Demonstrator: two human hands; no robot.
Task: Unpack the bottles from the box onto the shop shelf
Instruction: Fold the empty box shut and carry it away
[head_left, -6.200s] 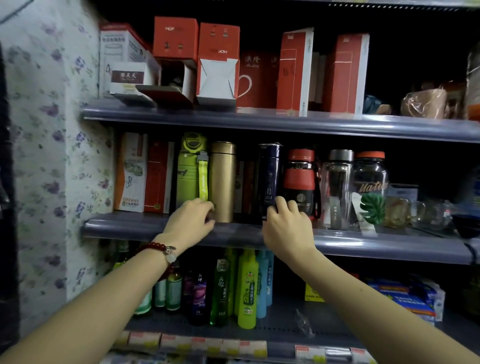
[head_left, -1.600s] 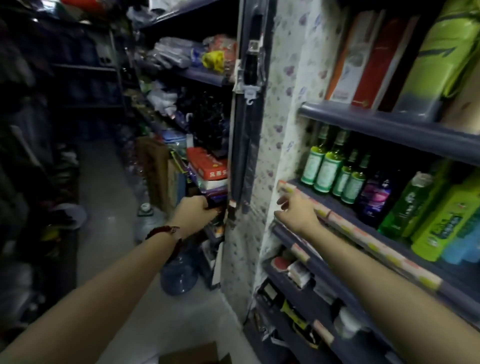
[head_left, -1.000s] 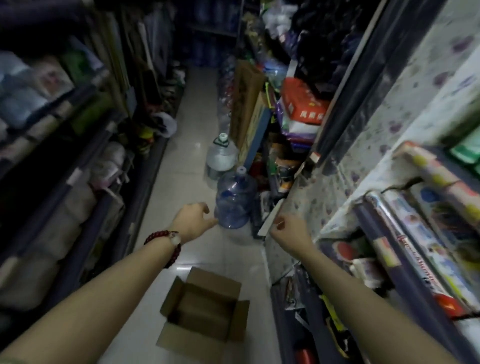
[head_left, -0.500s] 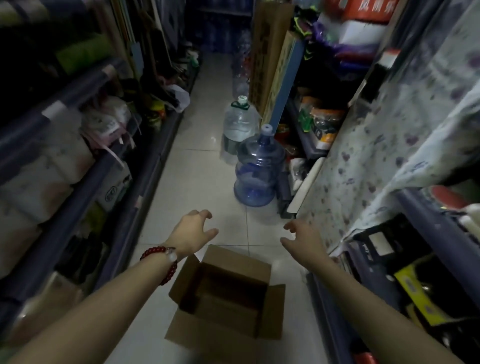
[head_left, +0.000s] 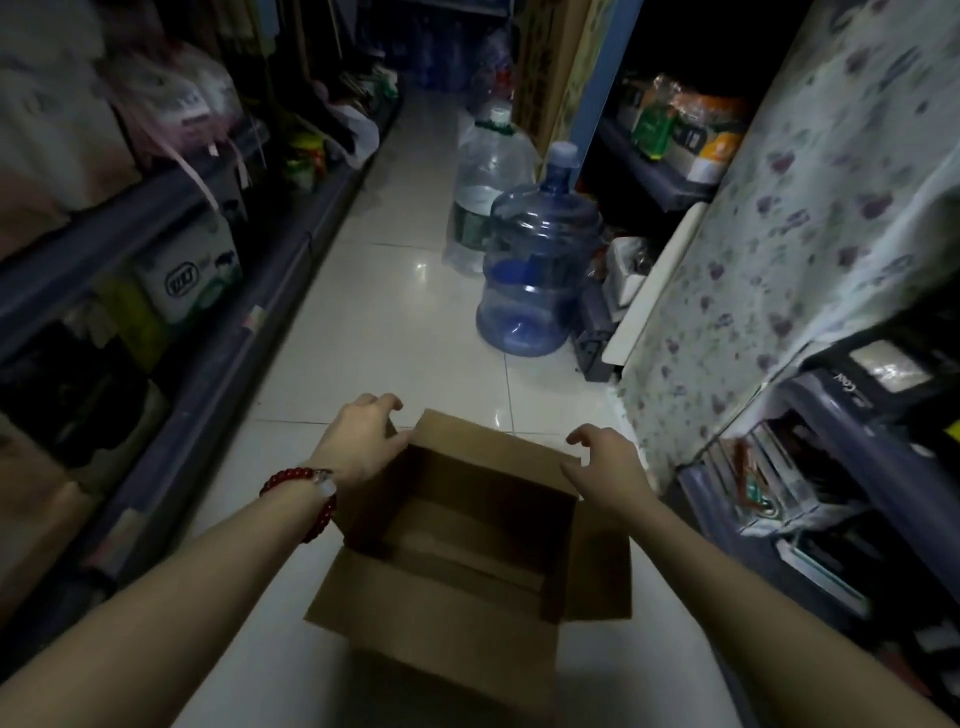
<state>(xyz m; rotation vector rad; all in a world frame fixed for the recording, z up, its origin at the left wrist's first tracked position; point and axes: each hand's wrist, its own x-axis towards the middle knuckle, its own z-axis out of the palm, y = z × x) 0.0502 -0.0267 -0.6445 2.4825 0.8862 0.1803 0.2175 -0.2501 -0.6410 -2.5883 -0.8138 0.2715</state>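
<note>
A brown cardboard box (head_left: 457, 618) stands open on the white tiled aisle floor, its flaps spread. Its inside is dark and I see no bottles in it. My left hand (head_left: 358, 441), with a red bead bracelet at the wrist, hovers over the box's far left corner, fingers loosely spread, holding nothing. My right hand (head_left: 605, 467) hovers over the far right corner, fingers relaxed and slightly curled, also holding nothing. Whether either hand touches the cardboard I cannot tell.
Two large water jugs, a blue one (head_left: 535, 270) and a clear one (head_left: 488, 187) behind it, stand on the floor ahead. Stocked shelves (head_left: 171, 249) line the left. On the right is a floral-papered shelf end (head_left: 779, 249) with low shelves (head_left: 841, 457).
My view swung from the bottle shelf down the aisle to the floor. Both hands let go of the shelf bottles and dropped to just above the open box.
</note>
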